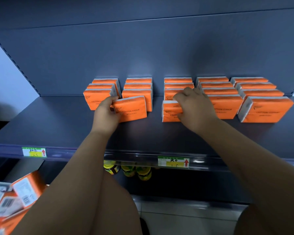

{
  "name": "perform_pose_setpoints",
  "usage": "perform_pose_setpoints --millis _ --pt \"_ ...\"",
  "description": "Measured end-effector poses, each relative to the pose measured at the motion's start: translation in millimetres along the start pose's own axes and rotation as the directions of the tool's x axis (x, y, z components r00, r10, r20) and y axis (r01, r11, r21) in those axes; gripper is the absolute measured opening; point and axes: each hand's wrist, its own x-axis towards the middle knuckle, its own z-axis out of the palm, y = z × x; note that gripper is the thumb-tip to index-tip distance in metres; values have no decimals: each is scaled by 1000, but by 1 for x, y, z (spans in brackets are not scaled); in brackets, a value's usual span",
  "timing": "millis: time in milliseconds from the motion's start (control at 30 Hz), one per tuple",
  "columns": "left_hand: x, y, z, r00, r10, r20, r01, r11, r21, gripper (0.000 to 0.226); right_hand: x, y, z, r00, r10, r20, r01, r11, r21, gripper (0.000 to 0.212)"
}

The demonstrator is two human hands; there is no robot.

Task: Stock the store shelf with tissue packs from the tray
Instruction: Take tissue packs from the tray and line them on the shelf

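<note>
Orange tissue packs stand in several rows at the back of the dark shelf (58, 129). My left hand (106, 114) grips the left end of a tilted tissue pack (131, 110) in front of the second row. My right hand (196, 107) grips the top of another pack (170, 112) standing in front of the third row. More orange packs (15, 199) lie in a heap at the lower left; the tray under them is hidden.
The shelf's front rail carries two price labels (34, 152), (173, 161). Yellow-capped bottles (129, 170) stand on the shelf below. The rows at the far right (265, 107) reach further forward than the left rows (98, 97). My knees are at the bottom.
</note>
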Motion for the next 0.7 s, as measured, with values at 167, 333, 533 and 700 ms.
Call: perform_pose_setpoints --millis 167,333,533,700 --pt "1 2 9 999 33 29 -33 999 20 59 1 -3 -1 1000 19 -4 -19 1000 -21 54" --pt "10 0 20 992 123 13 -123 982 143 59 4 -5 -3 999 48 18 -47 998 -36 54" --pt "13 2 26 991 129 19 -130 973 190 68 7 -8 -3 997 64 30 -62 996 -70 52" --pt "12 2 26 994 108 10 -108 979 172 68 10 -5 -1 997 75 13 -73 992 -101 51"
